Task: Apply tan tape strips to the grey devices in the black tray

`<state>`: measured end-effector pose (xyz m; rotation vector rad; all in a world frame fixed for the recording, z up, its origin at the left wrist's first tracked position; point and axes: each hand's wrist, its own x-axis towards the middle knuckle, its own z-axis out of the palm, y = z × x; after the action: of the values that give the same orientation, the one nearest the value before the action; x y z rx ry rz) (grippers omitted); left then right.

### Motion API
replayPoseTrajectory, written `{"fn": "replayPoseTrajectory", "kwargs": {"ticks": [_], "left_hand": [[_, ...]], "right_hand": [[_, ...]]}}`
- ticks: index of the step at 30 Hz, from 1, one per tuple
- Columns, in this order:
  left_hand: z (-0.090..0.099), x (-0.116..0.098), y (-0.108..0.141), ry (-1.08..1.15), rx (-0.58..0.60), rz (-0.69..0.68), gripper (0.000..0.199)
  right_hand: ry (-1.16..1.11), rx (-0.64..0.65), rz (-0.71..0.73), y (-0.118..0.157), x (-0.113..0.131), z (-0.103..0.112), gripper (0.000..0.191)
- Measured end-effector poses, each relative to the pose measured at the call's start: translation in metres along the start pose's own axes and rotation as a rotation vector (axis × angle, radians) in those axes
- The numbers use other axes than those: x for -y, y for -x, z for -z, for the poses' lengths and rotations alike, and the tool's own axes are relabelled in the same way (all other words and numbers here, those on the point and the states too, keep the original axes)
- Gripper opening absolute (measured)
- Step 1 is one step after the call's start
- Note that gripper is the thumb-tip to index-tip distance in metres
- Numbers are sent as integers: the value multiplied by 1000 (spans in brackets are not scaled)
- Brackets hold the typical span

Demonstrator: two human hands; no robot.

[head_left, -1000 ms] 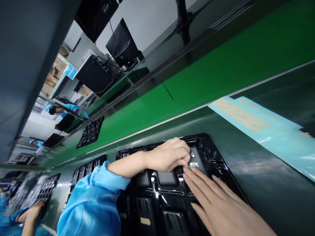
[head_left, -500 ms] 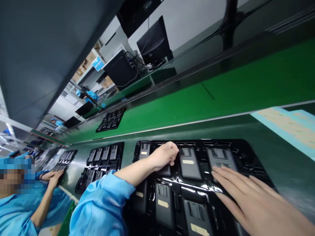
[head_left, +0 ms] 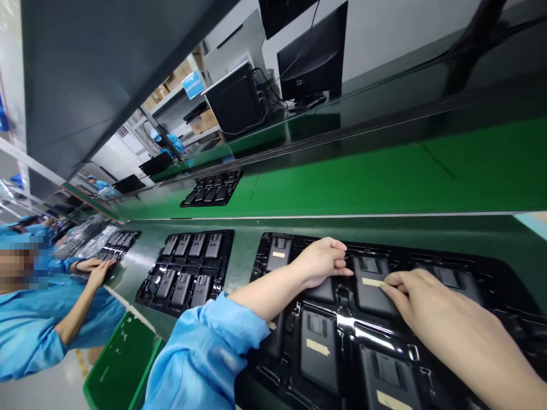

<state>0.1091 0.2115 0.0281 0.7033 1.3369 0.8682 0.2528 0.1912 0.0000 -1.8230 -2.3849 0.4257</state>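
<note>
In the lower right of the frame, the right hand (head_left: 431,296) has thumb and forefinger nearly together at the end of a cream strip (head_left: 371,281) on a black case (head_left: 376,302); I can't tell whether they grip it. The left hand (head_left: 318,265) curls loosely alongside, its hold unclear. An uneven tug could crease the strip or tilt the case. The case looks matte, boxy and ribbed, its moulded tray (head_left: 499,270) glossy, thin plastic.
</note>
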Motion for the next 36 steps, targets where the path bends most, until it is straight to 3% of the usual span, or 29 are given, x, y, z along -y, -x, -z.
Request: {"fn": "replayPoseTrajectory", "kwargs": {"ticks": [5,8,14,18,24,30,36], "left_hand": [[6,7,-3,-176,9,-60,22],[10,13,-4,-401,1,-110,21],[9,21,6,-1020,118,-444,11],[6,27,10,-1286,162,-492,47],[7,30,9,-1345,147,-607,57],[6,24,13,-1405,186,-566,61],[6,27,11,-1393,160,-599,59]], "right_hand": [[-10,68,-42,-7,2,2,26],[4,86,-65,-11,7,1,25],[-27,71,15,-11,5,-4,25],[-77,39,48,-9,3,-11,23],[-205,56,51,-7,7,-8,19],[-280,-62,-129,-2,-3,5,19],[-46,-157,60,8,-1,-2,19]]}}
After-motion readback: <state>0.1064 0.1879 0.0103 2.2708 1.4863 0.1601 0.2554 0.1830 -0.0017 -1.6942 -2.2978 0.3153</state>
